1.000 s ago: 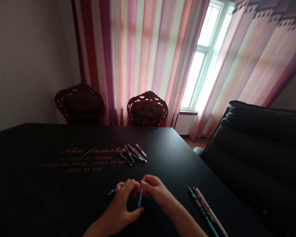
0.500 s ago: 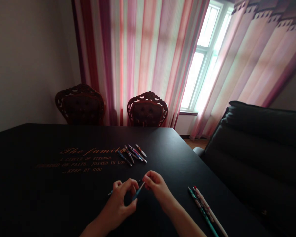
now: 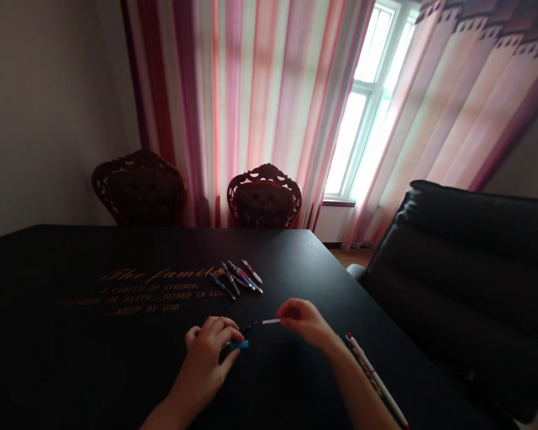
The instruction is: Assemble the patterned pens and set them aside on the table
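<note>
My left hand point(image 3: 213, 345) is closed, thumb and fingers around a blue pen barrel point(image 3: 240, 344) low over the black table point(image 3: 116, 370). Just beyond its fingertips lies a small dark pen part point(image 3: 250, 327). A thin white pen refill point(image 3: 271, 321) sticks out to the left from my right hand point(image 3: 305, 322), which pinches its end. The refill and the barrel are apart. How far the barrel runs under the left fingers is hidden.
Several pens point(image 3: 237, 278) lie in a loose pile farther back, beside the gold lettering. At right, a white pen with red ends point(image 3: 379, 382) lies partly behind my right forearm. Carved chairs point(image 3: 265, 200) stand beyond the table; a black leather seat point(image 3: 466, 286) is at the right.
The white refill has come out of the blue barrel. My right hand has moved right with it, while my left hand has shifted slightly left and lowered the barrel toward the table.
</note>
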A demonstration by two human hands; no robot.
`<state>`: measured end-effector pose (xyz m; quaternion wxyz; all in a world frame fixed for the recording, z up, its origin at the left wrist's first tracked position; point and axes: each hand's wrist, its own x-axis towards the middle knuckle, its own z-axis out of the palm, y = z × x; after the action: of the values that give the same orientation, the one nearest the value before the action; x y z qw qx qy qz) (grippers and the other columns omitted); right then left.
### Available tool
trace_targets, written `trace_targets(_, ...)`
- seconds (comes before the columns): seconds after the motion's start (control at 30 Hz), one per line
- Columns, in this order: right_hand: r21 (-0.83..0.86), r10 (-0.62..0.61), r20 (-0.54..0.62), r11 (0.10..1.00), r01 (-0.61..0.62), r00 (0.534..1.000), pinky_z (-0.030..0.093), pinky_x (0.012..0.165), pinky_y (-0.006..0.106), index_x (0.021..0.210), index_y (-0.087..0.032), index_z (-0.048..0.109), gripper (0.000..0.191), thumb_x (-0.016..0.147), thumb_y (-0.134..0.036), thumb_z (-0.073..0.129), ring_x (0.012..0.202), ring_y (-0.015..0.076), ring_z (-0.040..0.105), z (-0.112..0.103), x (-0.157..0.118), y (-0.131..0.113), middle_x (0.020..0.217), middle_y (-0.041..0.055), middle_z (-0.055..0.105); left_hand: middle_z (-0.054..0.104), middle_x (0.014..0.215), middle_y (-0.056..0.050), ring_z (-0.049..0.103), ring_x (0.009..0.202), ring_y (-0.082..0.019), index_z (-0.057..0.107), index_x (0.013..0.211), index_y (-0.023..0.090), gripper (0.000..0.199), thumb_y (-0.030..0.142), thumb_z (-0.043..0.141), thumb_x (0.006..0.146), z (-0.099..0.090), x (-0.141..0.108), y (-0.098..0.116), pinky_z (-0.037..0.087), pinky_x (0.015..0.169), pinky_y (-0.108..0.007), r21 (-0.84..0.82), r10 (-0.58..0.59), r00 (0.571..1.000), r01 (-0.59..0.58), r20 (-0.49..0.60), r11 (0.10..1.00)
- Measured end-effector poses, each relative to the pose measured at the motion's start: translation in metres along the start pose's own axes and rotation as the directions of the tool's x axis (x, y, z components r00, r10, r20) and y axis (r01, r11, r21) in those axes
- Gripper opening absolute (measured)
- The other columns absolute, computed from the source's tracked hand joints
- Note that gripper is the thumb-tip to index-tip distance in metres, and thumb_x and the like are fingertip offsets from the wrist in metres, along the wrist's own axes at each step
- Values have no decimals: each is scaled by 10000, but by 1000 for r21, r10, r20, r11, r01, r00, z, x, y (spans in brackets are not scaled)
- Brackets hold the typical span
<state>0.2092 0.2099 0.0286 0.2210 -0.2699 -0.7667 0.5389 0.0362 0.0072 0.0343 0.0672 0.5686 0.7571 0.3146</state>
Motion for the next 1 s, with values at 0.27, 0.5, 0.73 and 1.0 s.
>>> trace_targets(0.27, -359, -13, 80, 932, 41, 997, 393, 738, 302, 864, -221, 724, 337, 550, -142, 814, 853, 198, 525, 3, -9, -2, 905, 9, 623, 596, 1160, -21, 478, 1167, -273, 654, 953, 309, 239, 265, 711, 725, 2, -3, -3, 274, 953, -471, 112, 4, 1000, -4, -2, 994)
trace_targets(0.5, -412, -22, 120, 908, 70, 993, 388, 788, 314, 738, -206, 716, 141, 627, -214, 803, 877, 204, 512, 3, -7, -1, 852, 13, 608, 633, 1105, -17, 517, 1115, -250, 656, 896, 288, 85, 259, 600, 839, 2, 1, -5, 283, 936, -469, 78, -21, 1000, 21, -4, 997)
trace_targets(0.73, -1, -68, 133, 998, 69, 989, 356, 562, 246, 821, -170, 664, 220, 736, -357, 744, 608, 118, 476, 13, -9, -19, 670, -25, 579, 710, 892, 3, 633, 926, -235, 612, 960, 269, 189, 410, 491, 926, -4, 6, -5, 267, 991, -545, -145, -131, 990, 137, 47, 980)
trace_targets(1.0, -73, -128, 116, 988, 137, 985, 372, 569, 253, 806, -184, 715, 186, 731, -350, 753, 617, 126, 489, 17, -13, -27, 664, -16, 597, 706, 941, 6, 640, 939, -246, 639, 933, 274, 194, 434, 539, 892, -5, 6, -3, 275, 1014, -567, -169, -132, 991, 135, 28, 976)
